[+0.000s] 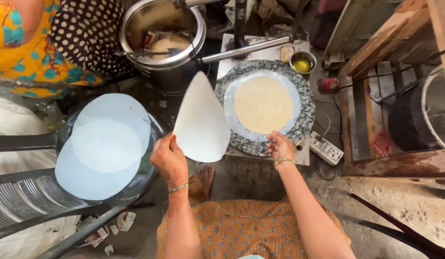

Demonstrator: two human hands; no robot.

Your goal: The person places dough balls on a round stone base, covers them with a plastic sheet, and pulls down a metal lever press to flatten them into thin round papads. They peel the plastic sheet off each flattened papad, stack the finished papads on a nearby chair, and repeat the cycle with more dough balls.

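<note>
The left hand (168,158) grips a thin white sheet (201,122) by its lower left edge, fingers pinched shut on it, and the sheet hangs lifted and curled, its point aimed up toward the steel pot (162,36). The sheet floats between the pot and the round press plate (306,103), its right edge overlapping the plate's left rim. The right hand (280,145) rests with fingers loosely curled at the near rim of that plate, just touching the pale blue liner (230,103), holding nothing that shows. On the liner lies a flat disc of dough (263,104), centred, a clear margin of liner all round it.

To the left, well apart from the lifted sheet, a stack of round pale sheets (105,144) sits on a dark plastic chair (26,201). Behind the plate, the press's metal lever (246,49) slants across, and a small bowl of yellow oil (303,62) stands at the far right corner. A white power strip (326,148) lies just beside the plate's right edge, cables trailing. Another person in yellow cloth (30,52) sits at the top left, close to the pot.
</note>
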